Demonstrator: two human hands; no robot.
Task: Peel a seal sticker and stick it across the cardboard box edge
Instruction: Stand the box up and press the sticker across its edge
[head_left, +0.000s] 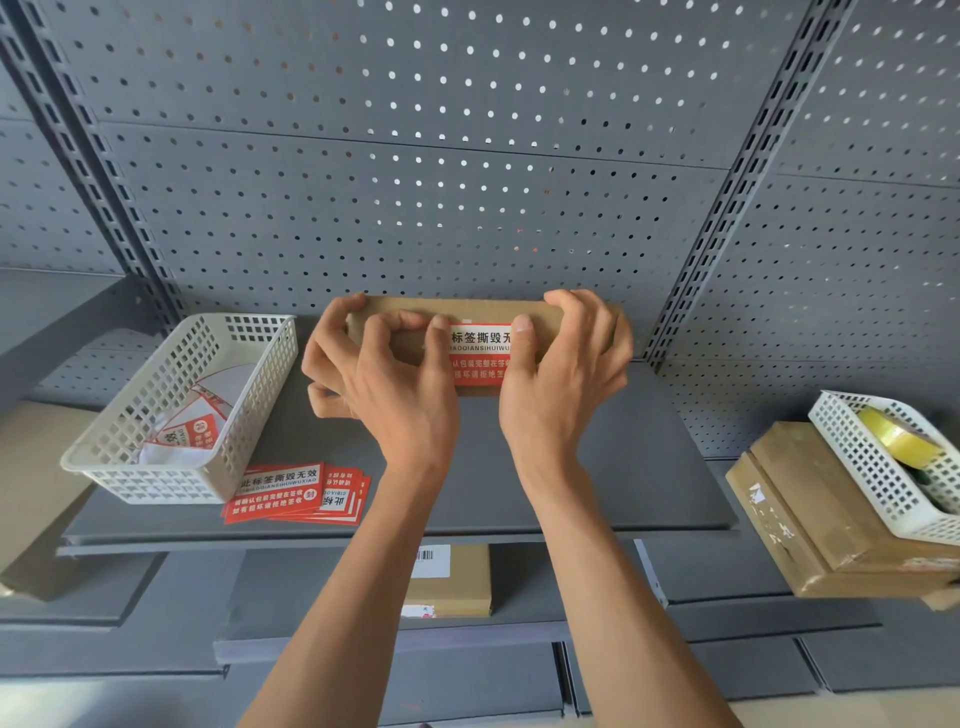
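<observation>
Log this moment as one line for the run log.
stage: pressing sticker | left hand: holds cardboard box | right hand: thumb on seal sticker | spare stickers: on shelf

Two bare forearms reach up from the bottom edge of the frame, uncovered from the elbow region to the wrist; no sleeve, cuff or fabric shows on either arm; the left hand (384, 384) and the right hand (563, 384) are likewise bare, without gloves; no ring, watch, bracelet or band is visible on the fingers or wrists; fingernails are short and unpainted, seen most clearly on the thumbs; tendons stand out along the backs of both hands; the rest of the person lies outside the view.
</observation>
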